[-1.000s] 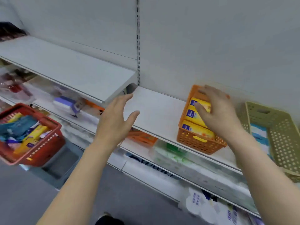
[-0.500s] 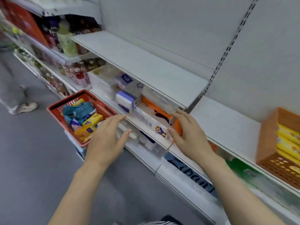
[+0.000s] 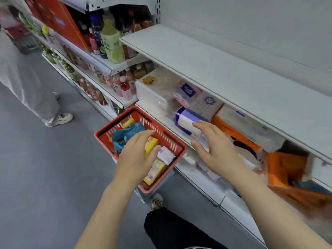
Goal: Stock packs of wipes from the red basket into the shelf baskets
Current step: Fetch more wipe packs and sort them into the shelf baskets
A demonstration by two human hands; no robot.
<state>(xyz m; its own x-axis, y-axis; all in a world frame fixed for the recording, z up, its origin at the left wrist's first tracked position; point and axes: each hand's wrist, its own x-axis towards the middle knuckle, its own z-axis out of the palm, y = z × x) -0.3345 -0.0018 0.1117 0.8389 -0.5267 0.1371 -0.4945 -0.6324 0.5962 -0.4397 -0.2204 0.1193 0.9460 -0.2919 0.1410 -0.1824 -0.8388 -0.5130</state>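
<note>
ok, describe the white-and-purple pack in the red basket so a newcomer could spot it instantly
Start at the red basket on the floor against the lower shelving. Look to its shelf-side edge, just right of the left hand reaching in. The white-and-purple pack lies there, tilted, partly over a yellow pack. It is the only pale pack; the others are yellow or blue.

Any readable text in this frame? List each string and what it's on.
None can be read for certain.
Blue tissue pack: white script logo, blurred.
Green bottle: label print too small.
Red box: blue mark, blurred.
Yellow packs in the red basket: print unreadable.
</note>
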